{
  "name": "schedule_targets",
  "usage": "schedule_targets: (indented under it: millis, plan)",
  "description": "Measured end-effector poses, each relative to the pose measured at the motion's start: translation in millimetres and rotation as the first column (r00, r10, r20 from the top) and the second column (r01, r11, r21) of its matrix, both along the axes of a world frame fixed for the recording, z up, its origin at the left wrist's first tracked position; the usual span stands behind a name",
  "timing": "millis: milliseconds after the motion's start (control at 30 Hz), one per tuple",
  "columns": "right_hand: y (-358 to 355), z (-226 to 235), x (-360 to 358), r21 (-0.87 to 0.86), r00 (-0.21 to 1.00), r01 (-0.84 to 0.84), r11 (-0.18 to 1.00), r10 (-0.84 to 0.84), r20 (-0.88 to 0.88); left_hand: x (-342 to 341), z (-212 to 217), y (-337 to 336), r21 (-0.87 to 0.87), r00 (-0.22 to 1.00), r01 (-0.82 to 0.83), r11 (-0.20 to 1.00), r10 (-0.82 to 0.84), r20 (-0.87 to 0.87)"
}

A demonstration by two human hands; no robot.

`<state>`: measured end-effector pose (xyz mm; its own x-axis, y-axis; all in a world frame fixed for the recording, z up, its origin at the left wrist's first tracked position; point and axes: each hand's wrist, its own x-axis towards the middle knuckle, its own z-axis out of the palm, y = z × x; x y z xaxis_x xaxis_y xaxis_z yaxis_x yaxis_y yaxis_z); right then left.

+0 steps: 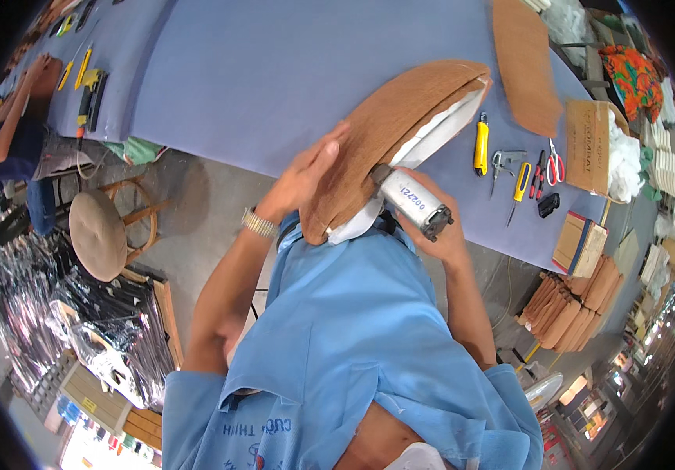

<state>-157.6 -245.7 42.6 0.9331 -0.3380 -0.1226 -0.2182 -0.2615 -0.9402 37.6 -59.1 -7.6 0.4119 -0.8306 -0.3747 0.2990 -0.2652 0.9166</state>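
Table (290, 70), wide w/ blue-grey top, is taking up most of the upper view; everything below is placed rel. to it.

Pad (388, 129), curved brown fabric piece w/ white foam under it, is lying half on the table's near edge, lower end hanging off toward the person's chest. Left hand (306, 176) is pressing flat on the pad's brown cover at the table's near edge, fingers spread, palm down, not clenching anything. Right hand (435, 227) is gripping a grey tool (414, 202), cylindrical body, just off the table's near edge; tool nose is tucking under the pad where fabric meets foam. Can't tell if nose is touching foam or cover.

2nd brown piece (527, 63) is lying flat on the table's right part, apart from the pad. Cardboard box (588, 145) is sitting at the table's far right end, white stuffing beside it.

Stool (102, 231), round seat, is standing on the floor off the table's near-left side.

Small stuff on the table, right of the pad: yellow knife (481, 143), then pliers (503, 163), yellow screwdriver (521, 182), red scissors (555, 164), all in a loose row, not touching the pad.

Another person's hand (38, 69) is resting at the table's far left end, near yellow tools there.
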Motion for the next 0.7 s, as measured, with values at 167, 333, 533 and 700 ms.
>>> schedule_targets:
  millis: [167,333,533,700]
  plan:
    - [3.8,-2.0,-1.7,-0.08,1.0,-0.006,0.997,0.008,0.024,-26.9,-36.4,-3.7,0.086,0.956,0.028,0.996,-0.052,0.289]
    - [0.1,-6.8,-2.1,-0.092,1.0,0.009,0.996,-0.007,0.02,-41.2,-10.8,-5.2,0.136,0.796,0.094,0.986,-0.157,0.585]
    - [13.6,-7.0,-4.9,-0.127,0.997,0.082,0.988,-0.079,0.027,-44.4,25.3,-14.6,0.389,0.735,0.039,0.92,-0.29,0.613]
    - [15.5,-3.2,-8.3,-0.096,0.998,0.053,0.994,-0.056,-0.025,-40.9,35.9,-14.4,0.469,0.744,0.045,0.882,-0.343,0.574]
